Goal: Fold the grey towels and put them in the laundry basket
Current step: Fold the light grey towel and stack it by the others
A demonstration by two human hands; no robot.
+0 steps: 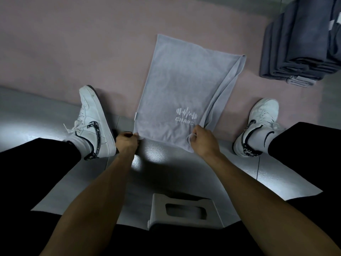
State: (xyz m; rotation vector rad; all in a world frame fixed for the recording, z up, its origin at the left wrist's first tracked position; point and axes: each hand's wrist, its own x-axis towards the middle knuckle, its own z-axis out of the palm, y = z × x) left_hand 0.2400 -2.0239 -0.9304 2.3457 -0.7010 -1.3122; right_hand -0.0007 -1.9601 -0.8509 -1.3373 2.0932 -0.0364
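Both arms stretched forward and down; left hand and right hand each curled, pinching cloth

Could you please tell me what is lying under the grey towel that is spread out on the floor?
The grey towel lies mostly on the pink mat, its near edge over the grey floor. Anything beneath it is covered.

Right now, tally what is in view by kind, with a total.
Light grey towel spread on the floor: 1
Stack of folded dark grey towels: 1
White sneakers: 2
Grey stool: 1
Hands: 2
Total: 7
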